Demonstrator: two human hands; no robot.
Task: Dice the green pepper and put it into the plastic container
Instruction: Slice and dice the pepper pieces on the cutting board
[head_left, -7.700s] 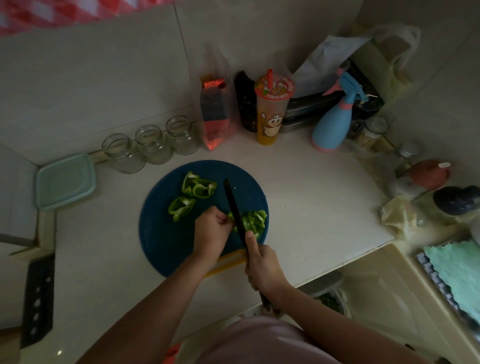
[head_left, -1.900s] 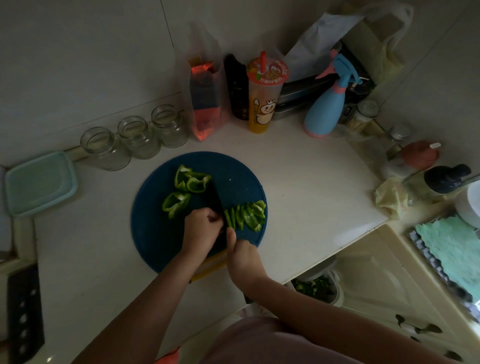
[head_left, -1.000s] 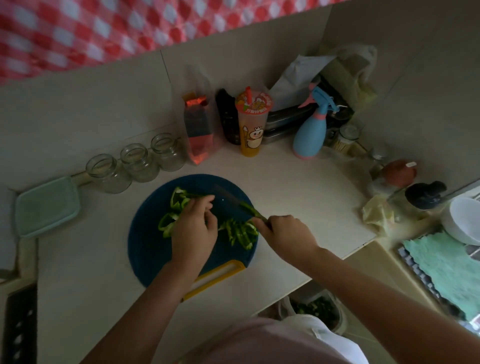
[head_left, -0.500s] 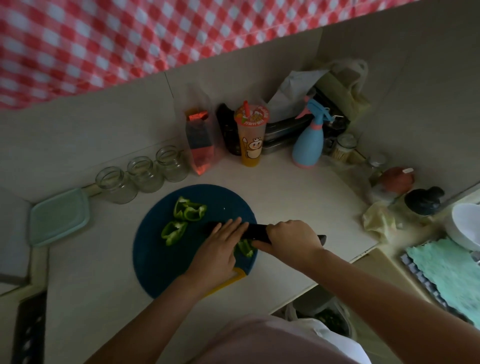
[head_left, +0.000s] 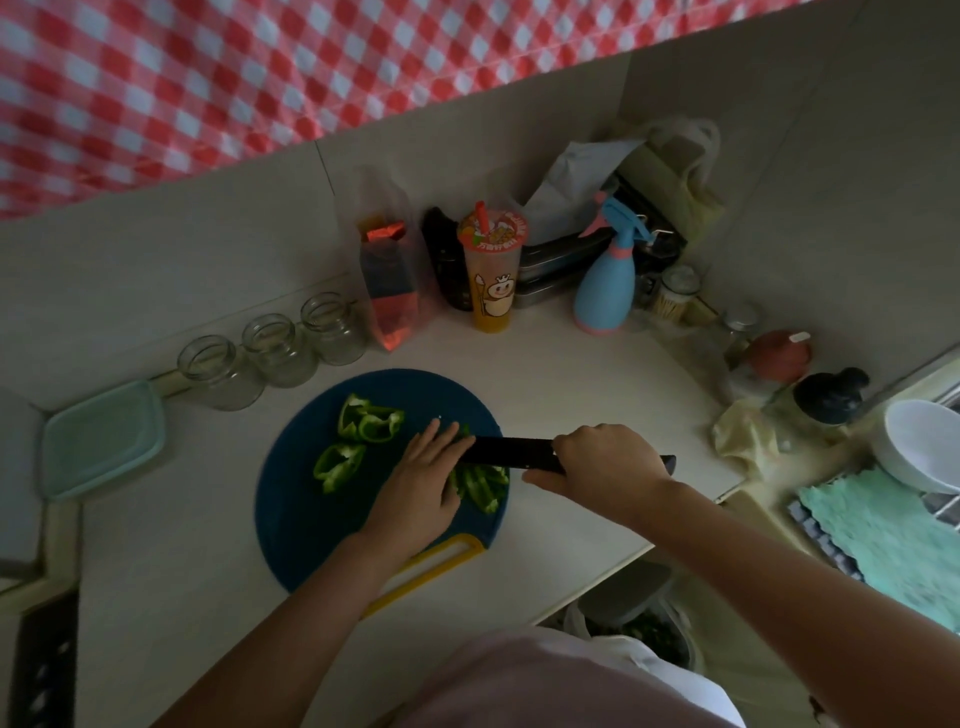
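A round, dark blue cutting board (head_left: 291, 512) with a yellow loop handle at its near edge lies flat on the pale, smooth surface (head_left: 571, 374). The right hand (head_left: 605, 457) is clenched round the dark handle of a black knife (head_left: 511, 451). Its long flat blade lies crosswise over the right part of the board, pointing left. The left hand (head_left: 421, 488) lies released, its fingers straight and together, palm down over a heap of thin green pepper strips (head_left: 483, 483) just below the blade. Its fingertips touch the blade's side.

Two larger curled pepper chunks, glossy and hollow, sit uncut on the board's far left part: one (head_left: 371, 421) near the top, the other (head_left: 337, 465) just below it.

Below the near edge of the surface, a translucent plastic container (head_left: 649, 631) shows dimly, with dark green bits inside.

A pale teal box (head_left: 101, 439) with rounded corners and a lid rests at the left. Three clear glass jars (head_left: 280, 351) stand in a row behind the board, and a blue spray bottle (head_left: 605, 291) stands in the back corner
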